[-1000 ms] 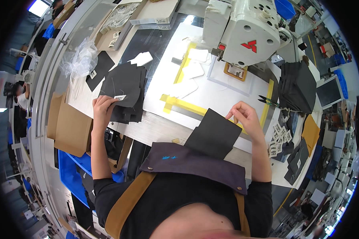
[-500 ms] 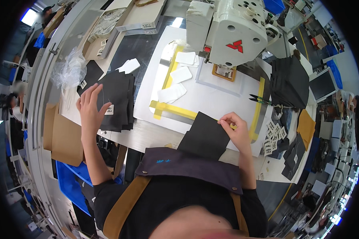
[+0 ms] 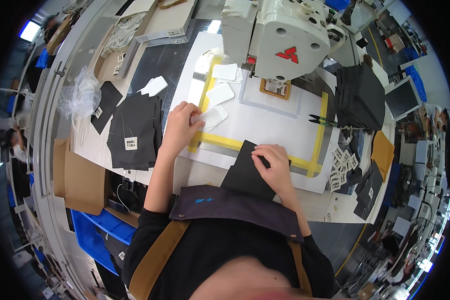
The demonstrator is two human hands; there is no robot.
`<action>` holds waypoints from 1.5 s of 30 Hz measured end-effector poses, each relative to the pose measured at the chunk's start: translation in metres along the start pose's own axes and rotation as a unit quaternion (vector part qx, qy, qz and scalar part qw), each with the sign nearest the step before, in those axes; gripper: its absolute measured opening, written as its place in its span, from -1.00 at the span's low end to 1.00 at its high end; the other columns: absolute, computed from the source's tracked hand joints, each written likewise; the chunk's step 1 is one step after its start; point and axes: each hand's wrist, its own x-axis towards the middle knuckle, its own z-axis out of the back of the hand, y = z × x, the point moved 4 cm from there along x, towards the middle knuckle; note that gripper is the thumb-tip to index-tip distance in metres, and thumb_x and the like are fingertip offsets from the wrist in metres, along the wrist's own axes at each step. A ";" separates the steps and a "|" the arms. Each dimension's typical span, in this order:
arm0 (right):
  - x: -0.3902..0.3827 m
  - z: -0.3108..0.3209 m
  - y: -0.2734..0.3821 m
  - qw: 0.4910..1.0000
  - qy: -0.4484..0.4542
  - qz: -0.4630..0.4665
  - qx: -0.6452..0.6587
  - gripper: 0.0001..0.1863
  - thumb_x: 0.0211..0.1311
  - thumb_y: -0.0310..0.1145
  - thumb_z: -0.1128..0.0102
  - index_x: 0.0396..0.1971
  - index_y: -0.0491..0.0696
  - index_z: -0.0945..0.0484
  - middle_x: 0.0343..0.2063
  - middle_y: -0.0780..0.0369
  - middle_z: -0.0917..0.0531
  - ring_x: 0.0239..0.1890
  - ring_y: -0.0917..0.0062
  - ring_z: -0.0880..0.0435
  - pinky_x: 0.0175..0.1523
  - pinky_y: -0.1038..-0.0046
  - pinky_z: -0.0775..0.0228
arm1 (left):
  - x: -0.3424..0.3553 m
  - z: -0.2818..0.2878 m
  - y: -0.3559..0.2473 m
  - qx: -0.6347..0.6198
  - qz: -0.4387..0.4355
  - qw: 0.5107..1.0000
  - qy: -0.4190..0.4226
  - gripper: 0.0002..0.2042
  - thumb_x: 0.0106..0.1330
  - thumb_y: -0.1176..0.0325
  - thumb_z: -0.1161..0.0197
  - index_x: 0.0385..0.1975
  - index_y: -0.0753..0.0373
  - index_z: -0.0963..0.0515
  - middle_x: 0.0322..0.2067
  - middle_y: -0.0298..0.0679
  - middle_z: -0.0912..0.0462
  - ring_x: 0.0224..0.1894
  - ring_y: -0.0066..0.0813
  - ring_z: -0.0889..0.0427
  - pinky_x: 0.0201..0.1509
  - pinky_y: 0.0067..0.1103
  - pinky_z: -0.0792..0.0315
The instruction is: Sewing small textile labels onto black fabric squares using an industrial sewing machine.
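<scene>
My left hand (image 3: 181,125) has its fingertips closed on the edge of a white card (image 3: 208,119) in the nearest of the loose white piles. More white cards (image 3: 225,72) with rounded corners lie further back along the yellow tape. In front of my apron, my right hand (image 3: 273,169) has curled fingers on the upper edge of a black fabric piece (image 3: 242,175). That piece overhangs the table's near edge, and my fingers hide part of it. Left of my left arm lies a stack of black pieces (image 3: 135,120), its top one bearing a small white label (image 3: 130,143).
A white sewing machine (image 3: 290,45) stands at the back over a white sheet bordered with yellow tape (image 3: 321,130). Dark thread snips (image 3: 322,121), a tall black fabric stack (image 3: 360,97) and loose labels (image 3: 341,167) lie on the right. A cardboard box (image 3: 82,180) is at the left.
My left hand has moved right, from above the labelled black stack to the white cards, and closed on one. My right hand has shifted left and further over the black piece.
</scene>
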 end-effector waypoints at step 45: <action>0.075 0.045 -0.072 0.996 -0.093 -0.005 0.000 -0.85 0.07 -0.62 -0.23 -0.33 -0.12 -0.61 -0.25 0.19 -0.67 -0.26 0.30 -0.68 -0.21 0.45 -0.52 | 0.048 -0.084 -0.099 -0.126 -0.315 0.923 0.184 -0.65 0.22 0.40 -0.31 0.03 0.22 -0.56 0.10 -0.13 -0.56 0.02 -0.13 -0.60 0.02 -0.40 -0.54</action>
